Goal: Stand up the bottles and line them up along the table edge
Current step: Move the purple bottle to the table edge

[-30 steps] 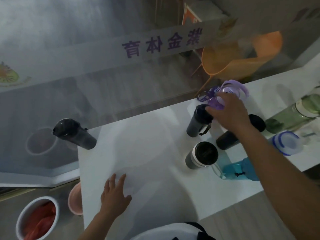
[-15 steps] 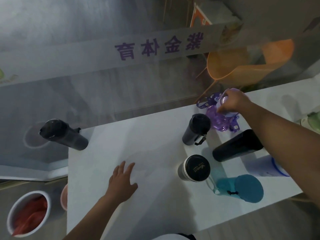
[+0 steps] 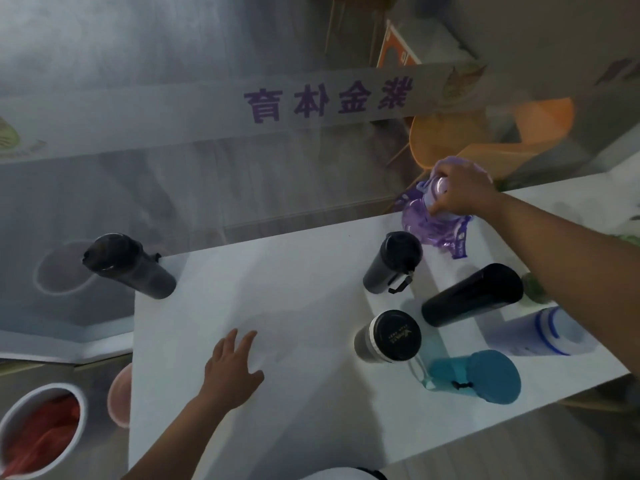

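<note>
My right hand (image 3: 462,190) grips the lid of a purple bottle (image 3: 433,225) that stands at the far edge of the white table (image 3: 277,306). My left hand (image 3: 232,368) rests flat on the table near the front, fingers spread, holding nothing. A dark bottle (image 3: 128,266) stands at the far left corner. Another dark bottle with a strap (image 3: 393,263) stands beside the purple one. A grey flask with a black lid (image 3: 388,336), a black bottle (image 3: 472,296), a teal bottle (image 3: 478,375) and a white bottle with blue rings (image 3: 540,332) stand at the right.
A glass panel with purple lettering (image 3: 329,102) rises behind the table's far edge. An orange chair (image 3: 485,140) shows behind it. Left of the table, on the floor, are a white bucket with red cloth (image 3: 38,431) and a pink bowl (image 3: 119,396).
My right hand carried the purple bottle from beside the strapped dark bottle toward the far edge and set it upright there. My left hand stayed flat on the table.
</note>
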Demonstrator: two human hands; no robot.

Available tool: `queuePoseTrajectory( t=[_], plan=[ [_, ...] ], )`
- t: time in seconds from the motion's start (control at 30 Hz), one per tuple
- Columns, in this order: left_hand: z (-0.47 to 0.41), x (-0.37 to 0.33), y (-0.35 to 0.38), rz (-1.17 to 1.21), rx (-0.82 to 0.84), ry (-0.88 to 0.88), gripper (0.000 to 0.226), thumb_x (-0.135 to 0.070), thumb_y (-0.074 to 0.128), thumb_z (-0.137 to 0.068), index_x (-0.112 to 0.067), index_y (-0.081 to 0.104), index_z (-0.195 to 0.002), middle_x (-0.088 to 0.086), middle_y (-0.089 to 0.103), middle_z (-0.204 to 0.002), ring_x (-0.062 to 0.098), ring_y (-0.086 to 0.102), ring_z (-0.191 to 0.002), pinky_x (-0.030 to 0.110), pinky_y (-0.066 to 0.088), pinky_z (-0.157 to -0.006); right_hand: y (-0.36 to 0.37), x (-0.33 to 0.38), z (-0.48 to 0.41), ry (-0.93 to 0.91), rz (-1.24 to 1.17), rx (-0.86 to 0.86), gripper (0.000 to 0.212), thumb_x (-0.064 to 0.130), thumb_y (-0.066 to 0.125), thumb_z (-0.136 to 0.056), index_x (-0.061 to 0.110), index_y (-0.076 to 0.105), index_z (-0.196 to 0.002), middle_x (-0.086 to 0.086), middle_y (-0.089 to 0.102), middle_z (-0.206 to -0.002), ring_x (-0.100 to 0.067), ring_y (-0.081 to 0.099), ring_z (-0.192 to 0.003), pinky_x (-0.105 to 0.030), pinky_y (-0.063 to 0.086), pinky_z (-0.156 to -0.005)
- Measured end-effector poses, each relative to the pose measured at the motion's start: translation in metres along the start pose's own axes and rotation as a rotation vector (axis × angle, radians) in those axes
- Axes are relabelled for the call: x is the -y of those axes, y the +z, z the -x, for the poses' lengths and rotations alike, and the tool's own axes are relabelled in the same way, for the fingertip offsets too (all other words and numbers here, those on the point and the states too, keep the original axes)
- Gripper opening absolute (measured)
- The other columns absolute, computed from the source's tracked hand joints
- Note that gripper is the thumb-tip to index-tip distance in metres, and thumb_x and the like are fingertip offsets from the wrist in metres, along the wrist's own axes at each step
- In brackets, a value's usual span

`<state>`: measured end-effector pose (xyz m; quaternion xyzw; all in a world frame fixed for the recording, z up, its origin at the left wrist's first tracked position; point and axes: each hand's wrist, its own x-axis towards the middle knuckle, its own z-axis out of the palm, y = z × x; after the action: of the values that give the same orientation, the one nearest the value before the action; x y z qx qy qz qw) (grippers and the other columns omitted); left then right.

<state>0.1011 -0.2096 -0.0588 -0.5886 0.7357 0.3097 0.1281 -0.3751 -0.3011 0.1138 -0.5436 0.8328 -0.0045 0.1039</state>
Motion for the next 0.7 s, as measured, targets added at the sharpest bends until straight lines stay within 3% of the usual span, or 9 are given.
queuePoseTrajectory(
  t=[0.1,0.27,0.4,0.53,0.7],
  plan=[
    [0.002,0.006,-0.008,0.085,-0.051,-0.035,0.08,-0.043,0.063,-0.086,-0.031,0.02,-0.152,0.006,0.013,-0.162,0.029,0.015,-0.148,0.045,0.026,-0.115,-0.016,0.028,0.003,-0.13,0.021,0.004,0.06,0.039,0.084,-0.048,0.031,0.051,-0.097,0.001,0.055,-0.099,-0.024,0.054,-0.093,-0.032,0.042,-0.072],
    [0.005,0.038,-0.037,0.402,-0.268,-0.237,0.077,-0.04,0.074,-0.081,-0.021,0.036,-0.146,0.01,0.038,-0.15,0.034,0.039,-0.135,0.051,0.034,-0.11,-0.014,0.084,0.007,-0.261,0.09,0.019,0.065,0.044,0.082,-0.051,0.025,0.052,-0.106,0.001,0.054,-0.105,-0.021,0.05,-0.095,-0.028,0.038,-0.075],
    [0.006,0.076,-0.048,0.463,-0.31,-0.32,0.079,-0.041,0.075,-0.079,-0.018,0.038,-0.144,0.012,0.043,-0.147,0.034,0.041,-0.133,0.052,0.036,-0.109,0.008,0.134,0.017,-0.374,0.134,0.049,0.069,0.059,0.064,-0.048,0.028,0.049,-0.108,0.005,0.054,-0.108,-0.019,0.052,-0.097,-0.03,0.045,-0.08],
    [0.015,0.096,-0.03,0.276,-0.219,-0.243,0.082,-0.046,0.071,-0.081,-0.021,0.031,-0.148,0.009,0.029,-0.156,0.031,0.027,-0.142,0.047,0.032,-0.113,0.029,0.196,0.038,-0.42,0.104,0.072,0.07,0.039,0.078,-0.06,0.023,0.049,-0.121,-0.005,0.051,-0.121,-0.023,0.046,-0.106,-0.033,0.04,-0.084],
    [0.032,0.103,-0.001,0.106,-0.13,-0.161,0.087,-0.052,0.062,-0.083,-0.031,0.014,-0.153,0.004,0.002,-0.163,0.031,0.004,-0.149,0.047,0.021,-0.118,0.058,0.273,0.056,-0.504,0.059,0.177,0.082,0.038,0.08,-0.062,0.025,0.042,-0.134,-0.009,0.041,-0.136,-0.031,0.037,-0.128,-0.043,0.036,-0.103]
  ],
)
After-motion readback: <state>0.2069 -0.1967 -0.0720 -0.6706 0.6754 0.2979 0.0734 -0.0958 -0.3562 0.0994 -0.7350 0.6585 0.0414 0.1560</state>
